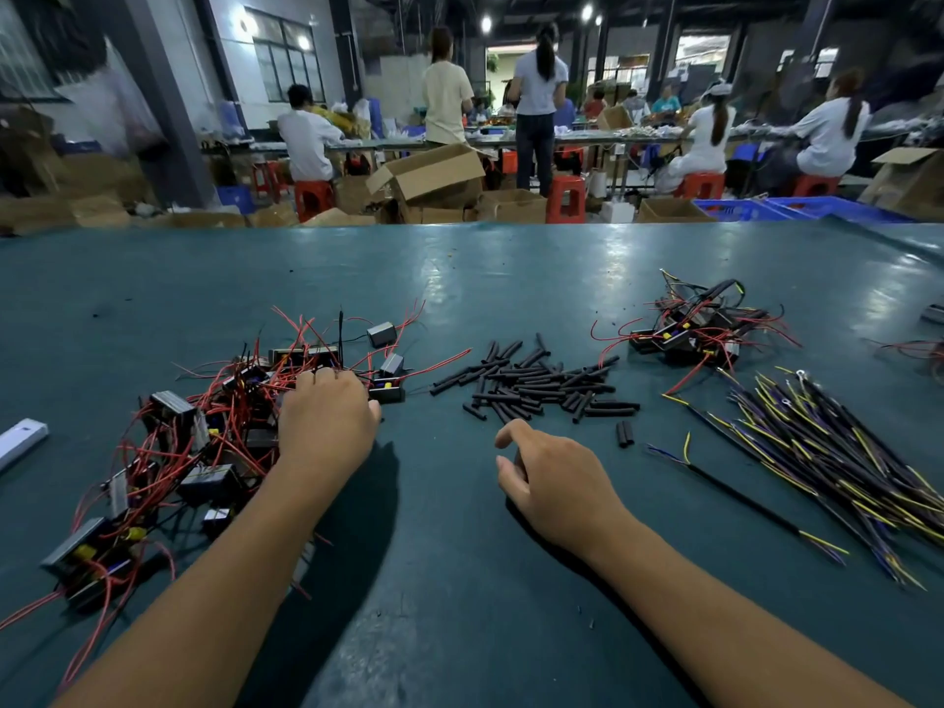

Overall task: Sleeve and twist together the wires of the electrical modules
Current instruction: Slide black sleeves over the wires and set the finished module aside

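At the far left edge of the dark green work table (459, 503) lies the end of a flat white plastic piece (20, 439). Next to it sprawls a heap of small black box-shaped electrical modules with thin red wires (194, 431), spreading from the near left corner up toward the table's middle. The left hand (327, 421) lies palm down on the right side of this heap, its fingers reaching down among the red wires; whether they have hold of a module or a wire cannot be told, as the back of the hand hides them. To the right, the right hand (551, 477) hovers over bare table, holding nothing, its fingers loosely curled and the forefinger crooked forward. Just beyond it lies a scatter of short black tube sleeves (536, 385), with two strays apart on its near right. Farther right and back sits a smaller pile of black modules tangled with red and yellow wires (694, 329). Along the right edge lies a loose bundle of long black cables with yellow and purple wire ends (827, 452). Beyond the table, people sit and stand at other benches among cardboard boxes (429, 176) and red stools (564, 196).
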Motion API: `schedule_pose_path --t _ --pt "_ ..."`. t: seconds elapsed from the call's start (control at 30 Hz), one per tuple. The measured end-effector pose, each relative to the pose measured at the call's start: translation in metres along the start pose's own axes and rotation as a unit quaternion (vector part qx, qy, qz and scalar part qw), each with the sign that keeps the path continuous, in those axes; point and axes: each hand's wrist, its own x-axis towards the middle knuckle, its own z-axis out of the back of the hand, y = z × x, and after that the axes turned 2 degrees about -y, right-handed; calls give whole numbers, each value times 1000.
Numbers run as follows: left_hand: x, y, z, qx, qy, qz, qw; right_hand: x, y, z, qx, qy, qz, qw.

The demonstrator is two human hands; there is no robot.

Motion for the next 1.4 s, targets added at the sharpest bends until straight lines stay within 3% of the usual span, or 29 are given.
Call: schedule_pose_path --t 0.13,0.3,0.57,0.77,0.9,1.07,1.2,1.33,1.4 --pt "14 3 -10 22 37 14 999 0 1 0 5 7 -11 1000" --pt "14 4 -16 -47 -46 37 997 1 -1 0 14 16 -22 1000" --pt "6 11 -9 -136 -53 -3 989 2 -4 0 28 28 -32 999" --pt "-2 8 13 -271 -125 -64 952 2 -5 1 39 29 -40 998" --pt "-14 -6 36 -445 -145 -98 879 2 -6 1 48 20 -41 998" --pt "-27 -22 56 -654 -52 -103 747 1 -6 5 115 -4 -48 992" --pt "-33 -31 57 -752 -42 -43 656 1 -7 6 148 -18 -56 987" --pt "-32 -28 61 -796 -41 5 603 1 -6 4 154 -10 -56 986" --pt "-30 -20 66 -835 -34 -1 549 1 -6 4 159 -8 -52 986"
